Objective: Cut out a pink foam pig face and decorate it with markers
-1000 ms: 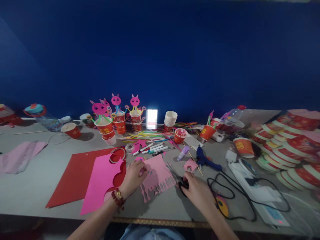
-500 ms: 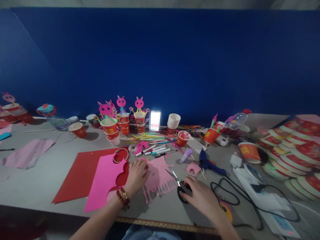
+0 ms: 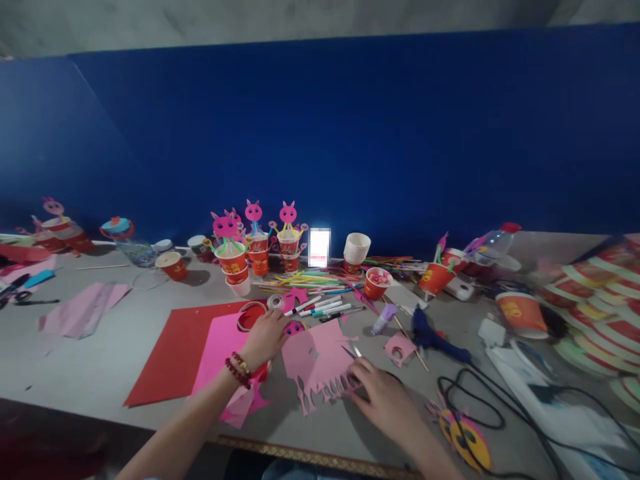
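My left hand [image 3: 265, 337], with beaded bracelets at the wrist, lies over the right part of the magenta sheet [image 3: 216, 350]. Its loosely bent fingers are beside a small pink paper face [image 3: 294, 327], and what is under the palm is hidden. My right hand [image 3: 380, 395] is over the black-handled scissors, covering most of their handles; the blades [image 3: 352, 351] point up and left. Thumb and forefinger are apart at the right edge of a light pink sheet [image 3: 320, 353] with a ragged, cut lower edge. Whether they touch it is unclear.
A blue glue gun [image 3: 435, 337] with a looping black cord lies right, near a purple glue stick [image 3: 384, 319] and a pink scrap with a hole [image 3: 399, 349]. Markers [image 3: 327, 308], red card [image 3: 167, 353], a cup of pink bits [image 3: 377, 283] and stacked cups [image 3: 357, 248] surround the work area.
The view has shifted, moving the scene slightly right and down. My left hand has moved left, off the light pink sheet. My right hand has slid left from the scissors' handles towards the sheet's edge.
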Motion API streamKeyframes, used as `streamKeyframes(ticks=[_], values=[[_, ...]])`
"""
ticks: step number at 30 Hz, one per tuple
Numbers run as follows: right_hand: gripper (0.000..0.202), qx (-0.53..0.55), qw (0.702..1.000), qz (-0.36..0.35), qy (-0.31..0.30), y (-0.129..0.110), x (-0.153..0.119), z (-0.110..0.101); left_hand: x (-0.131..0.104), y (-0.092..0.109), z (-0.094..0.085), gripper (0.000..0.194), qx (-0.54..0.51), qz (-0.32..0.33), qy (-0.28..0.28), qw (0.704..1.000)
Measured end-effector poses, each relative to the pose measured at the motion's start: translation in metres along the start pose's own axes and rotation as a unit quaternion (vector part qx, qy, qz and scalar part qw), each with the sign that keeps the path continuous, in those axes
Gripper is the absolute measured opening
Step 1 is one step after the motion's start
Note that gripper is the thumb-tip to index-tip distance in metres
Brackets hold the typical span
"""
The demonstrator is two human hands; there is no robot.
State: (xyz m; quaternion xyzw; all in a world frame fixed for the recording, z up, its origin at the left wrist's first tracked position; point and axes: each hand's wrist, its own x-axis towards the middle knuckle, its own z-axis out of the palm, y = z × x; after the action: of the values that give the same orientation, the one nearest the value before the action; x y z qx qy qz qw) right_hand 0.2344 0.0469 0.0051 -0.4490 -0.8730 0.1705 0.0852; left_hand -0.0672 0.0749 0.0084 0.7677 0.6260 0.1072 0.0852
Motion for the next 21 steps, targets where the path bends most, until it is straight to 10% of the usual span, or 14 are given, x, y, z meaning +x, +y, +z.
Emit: streamKeyframes(ticks=[21], values=[[0.012,-0.007,1.000,0.023,-0.004,-0.008,0.002,0.005,0.013,0.004,0.006,0.035,-0.083,-0.008,-0.012,0.996]])
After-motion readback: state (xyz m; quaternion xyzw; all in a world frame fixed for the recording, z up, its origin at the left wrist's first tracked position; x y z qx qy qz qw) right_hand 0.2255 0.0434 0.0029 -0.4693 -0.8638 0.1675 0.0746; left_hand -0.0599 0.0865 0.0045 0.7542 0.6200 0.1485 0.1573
